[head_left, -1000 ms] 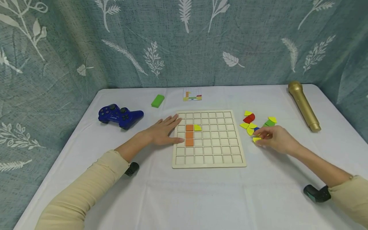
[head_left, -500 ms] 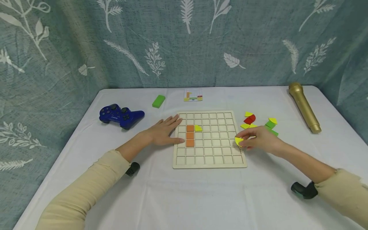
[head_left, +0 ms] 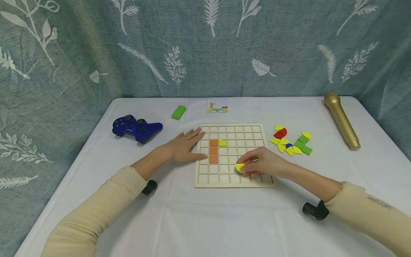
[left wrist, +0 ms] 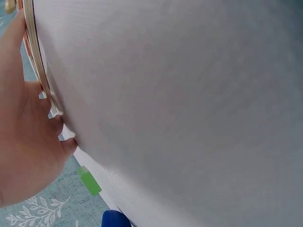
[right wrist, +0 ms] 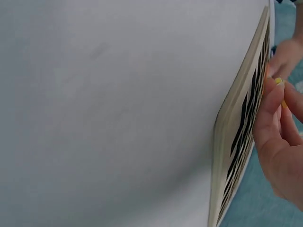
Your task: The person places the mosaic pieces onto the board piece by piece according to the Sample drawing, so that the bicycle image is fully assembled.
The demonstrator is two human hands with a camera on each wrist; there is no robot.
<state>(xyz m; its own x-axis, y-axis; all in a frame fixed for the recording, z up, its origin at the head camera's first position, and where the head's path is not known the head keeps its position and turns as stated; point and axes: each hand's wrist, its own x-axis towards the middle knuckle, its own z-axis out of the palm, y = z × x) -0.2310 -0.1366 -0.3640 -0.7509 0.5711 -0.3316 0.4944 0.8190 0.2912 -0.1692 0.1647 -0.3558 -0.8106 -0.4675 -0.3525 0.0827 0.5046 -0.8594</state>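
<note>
A wooden grid board [head_left: 235,185] lies mid-table in the head view. Three orange squares [head_left: 213,150] stand in a column on it, with a yellow piece [head_left: 223,143] right of the top one. My left hand [head_left: 184,147] rests with spread, straight fingers on the board's left edge; the left wrist view shows that hand [left wrist: 28,127] along the board's edge [left wrist: 40,61]. Over the lower middle cells, my right hand [head_left: 261,162] pinches a yellow piece [head_left: 239,167] between thumb and fingers. In the right wrist view the right hand [right wrist: 281,137] holds the yellow piece [right wrist: 279,81].
Right of the board lie several yellow pieces [head_left: 289,151], red ones [head_left: 280,134], green ones [head_left: 303,144] and a blue one [head_left: 289,145]. A gold microphone [head_left: 341,121] lies far right. A pattern card [head_left: 217,106], a green block [head_left: 178,112] and a blue game controller [head_left: 136,128] lie behind and left.
My right hand has picked up a yellow piece from the pile and carried it left over the board. The left hand keeps its place on the board's edge.
</note>
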